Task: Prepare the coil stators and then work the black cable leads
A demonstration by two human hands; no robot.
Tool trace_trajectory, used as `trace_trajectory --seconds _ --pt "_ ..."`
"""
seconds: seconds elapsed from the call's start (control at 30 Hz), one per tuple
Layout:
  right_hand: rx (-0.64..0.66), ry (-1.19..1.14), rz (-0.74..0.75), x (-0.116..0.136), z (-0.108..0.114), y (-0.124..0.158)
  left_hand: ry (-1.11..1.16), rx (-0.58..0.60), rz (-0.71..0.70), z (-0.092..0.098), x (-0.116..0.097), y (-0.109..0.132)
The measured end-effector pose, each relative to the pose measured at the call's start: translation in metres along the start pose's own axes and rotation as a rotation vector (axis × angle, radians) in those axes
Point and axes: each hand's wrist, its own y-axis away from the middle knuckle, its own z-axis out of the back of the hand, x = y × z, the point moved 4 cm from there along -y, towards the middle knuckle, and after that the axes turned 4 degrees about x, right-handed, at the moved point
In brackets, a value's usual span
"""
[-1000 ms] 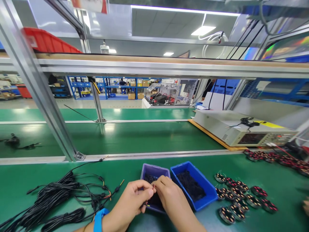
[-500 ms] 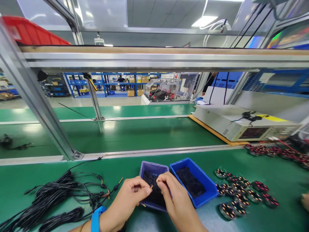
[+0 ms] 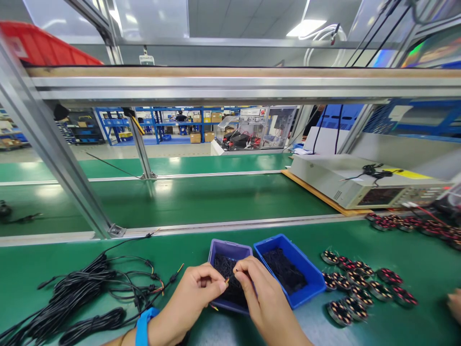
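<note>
My left hand and my right hand meet fingertip to fingertip over a small purple bin of black pieces. The left hand pinches a thin wire end with an orange tip. The right hand's fingers are pinched close to that tip on something too small to make out. A blue band sits on my left wrist. A blue bin with more black pieces stands right beside the purple one.
A pile of black cables lies at the left. Several round wound coils lie at the right, with more by a beige instrument box. Another person's fingers show at the right edge. A slanted aluminium post rises at left.
My hands have stayed over the purple bin, with the fingertips shifting slightly apart along the wire end. The view has tilted a little.
</note>
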Motion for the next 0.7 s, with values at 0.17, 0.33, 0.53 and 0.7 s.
trace_trajectory --seconds 0.17,0.33,0.53,0.7 --pt "0.062 -0.058 -0.051 0.0 -0.004 0.0 -0.005 0.004 0.033 0.001 -0.002 0.0" --pt "0.026 -0.18 -0.179 -0.004 -0.001 0.0 -0.035 0.0 0.05 -0.001 -0.007 0.002" --pt "-0.024 -0.286 -0.244 -0.007 -0.003 0.002 -0.049 0.014 0.034 -0.002 -0.01 0.004" --pt "-0.138 -0.418 -0.264 -0.011 -0.006 0.003 -0.073 0.043 0.039 -0.003 -0.01 0.003"
